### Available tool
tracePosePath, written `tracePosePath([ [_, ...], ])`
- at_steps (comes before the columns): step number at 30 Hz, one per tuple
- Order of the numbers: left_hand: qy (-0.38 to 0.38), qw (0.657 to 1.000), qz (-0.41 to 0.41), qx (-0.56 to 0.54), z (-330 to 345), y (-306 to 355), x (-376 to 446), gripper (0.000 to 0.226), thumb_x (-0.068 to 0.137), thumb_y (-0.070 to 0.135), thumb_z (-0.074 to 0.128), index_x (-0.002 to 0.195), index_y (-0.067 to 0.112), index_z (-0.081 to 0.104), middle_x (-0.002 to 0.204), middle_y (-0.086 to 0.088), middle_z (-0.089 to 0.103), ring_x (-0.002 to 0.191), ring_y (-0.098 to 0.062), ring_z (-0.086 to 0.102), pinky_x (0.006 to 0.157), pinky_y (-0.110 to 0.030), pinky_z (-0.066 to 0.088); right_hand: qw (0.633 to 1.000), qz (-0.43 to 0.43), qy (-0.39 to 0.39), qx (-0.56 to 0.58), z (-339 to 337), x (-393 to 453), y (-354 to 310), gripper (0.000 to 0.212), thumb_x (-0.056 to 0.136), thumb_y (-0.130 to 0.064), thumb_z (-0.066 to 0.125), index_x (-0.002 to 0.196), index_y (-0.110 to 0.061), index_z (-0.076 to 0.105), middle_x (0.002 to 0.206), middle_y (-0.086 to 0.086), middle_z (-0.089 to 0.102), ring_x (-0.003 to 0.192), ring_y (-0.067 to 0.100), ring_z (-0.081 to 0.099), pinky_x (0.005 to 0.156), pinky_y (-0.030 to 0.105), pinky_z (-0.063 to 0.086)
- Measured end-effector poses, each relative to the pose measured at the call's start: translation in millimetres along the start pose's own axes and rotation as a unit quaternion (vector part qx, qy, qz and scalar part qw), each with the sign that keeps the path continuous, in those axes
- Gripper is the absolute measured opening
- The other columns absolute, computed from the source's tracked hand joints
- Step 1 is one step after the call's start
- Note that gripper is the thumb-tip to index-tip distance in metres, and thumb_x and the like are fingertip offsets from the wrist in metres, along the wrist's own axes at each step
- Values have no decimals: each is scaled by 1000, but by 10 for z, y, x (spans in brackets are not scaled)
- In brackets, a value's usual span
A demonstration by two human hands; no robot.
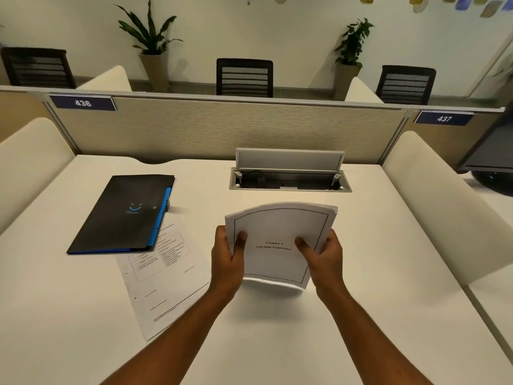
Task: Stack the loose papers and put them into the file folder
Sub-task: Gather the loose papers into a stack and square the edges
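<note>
Tabletop (361, 273): closed black file folder (122, 215) lies far left, one loose sheet (163, 279) partly tucked under its near edge. You hold the paper stack (277, 245) upright at centre, just above the surface. Left hand (226, 259) and right hand (324, 257) clamp its side edges, fingers (241, 240) curled on the front page. Tap the bottom edge down to square it. Loosen your grip slightly so the sheets settle. Then add the stray sheet before opening the folder.
</note>
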State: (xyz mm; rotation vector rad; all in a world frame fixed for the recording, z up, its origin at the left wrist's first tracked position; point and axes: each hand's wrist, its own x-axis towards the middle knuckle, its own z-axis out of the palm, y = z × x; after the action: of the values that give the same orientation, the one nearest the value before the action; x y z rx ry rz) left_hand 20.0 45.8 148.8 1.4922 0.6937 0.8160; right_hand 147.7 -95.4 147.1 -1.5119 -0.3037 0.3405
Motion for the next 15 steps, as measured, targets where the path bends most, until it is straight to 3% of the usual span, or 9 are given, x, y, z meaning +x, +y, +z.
tracePosePath([
  [4,-31,999,1,26,-8,-84,-10,20,94,32,53,107,44,44,107,17,59,102,-6,61,76,-21,55,999,18,-17,-25,5,20,46,46,84,-9,79,124,-17,58,113,1,70,102,19,69,79,30,61],
  [7,-18,999,-2,37,0,-113,5,19,93,36,54,108,39,43,109,16,59,105,-9,60,80,-21,53,999,33,8,-34,22,52,80,24,88,-9,75,104,-24,65,103,1,74,99,26,71,82,37,59],
  [11,35,996,-25,79,-50,-200,39,65,82,39,69,134,26,32,137,6,43,123,-10,45,95,-27,48,996,63,41,38,1,115,72,27,86,-3,75,99,-25,65,101,1,75,98,25,71,85,39,58],
  [15,125,973,-183,61,-179,-395,36,93,72,36,81,144,21,25,145,-5,35,131,-25,40,102,-42,43,972,147,70,170,-38,122,153,37,83,2,75,112,-18,66,111,6,75,108,33,68,99,54,52],
])
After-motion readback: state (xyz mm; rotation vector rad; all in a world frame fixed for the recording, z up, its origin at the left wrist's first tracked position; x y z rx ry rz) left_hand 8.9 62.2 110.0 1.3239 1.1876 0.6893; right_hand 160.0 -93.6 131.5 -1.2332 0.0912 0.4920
